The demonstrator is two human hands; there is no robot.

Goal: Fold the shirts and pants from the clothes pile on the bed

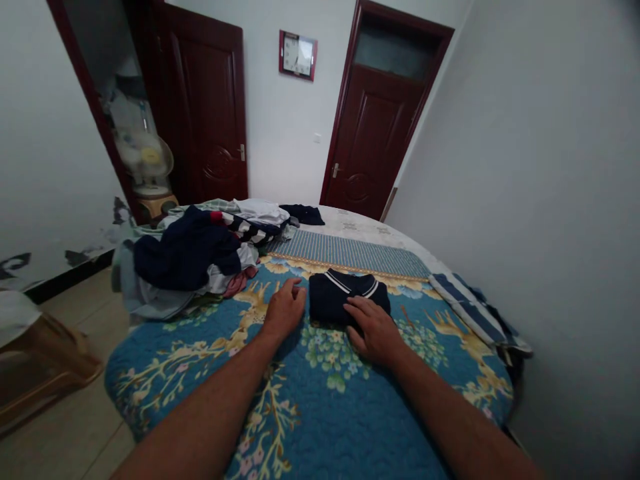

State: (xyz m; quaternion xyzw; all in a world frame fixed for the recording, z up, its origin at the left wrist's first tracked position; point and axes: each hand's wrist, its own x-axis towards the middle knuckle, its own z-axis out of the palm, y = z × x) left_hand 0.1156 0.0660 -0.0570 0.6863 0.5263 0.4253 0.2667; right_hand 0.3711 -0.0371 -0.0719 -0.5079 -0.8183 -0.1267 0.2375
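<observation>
A dark navy polo shirt (325, 300) with white stripes along its collar lies folded into a compact rectangle on the blue floral quilt (320, 427). My right hand (371, 327) rests on the shirt's front right part, fingers stretched out over the cloth. Just off the shirt's left edge is my left hand (287, 308), its fingers loosely bent and apart, with nothing in it. The cloth under my right palm is hidden.
A heap of clothes (187, 250) fills the bed's left side. Dark folded cloth (304, 214) lies at the far end, past a striped strip (350, 252). Striped cloth (467, 310) lies along the right edge. A stool (45, 360) stands at left.
</observation>
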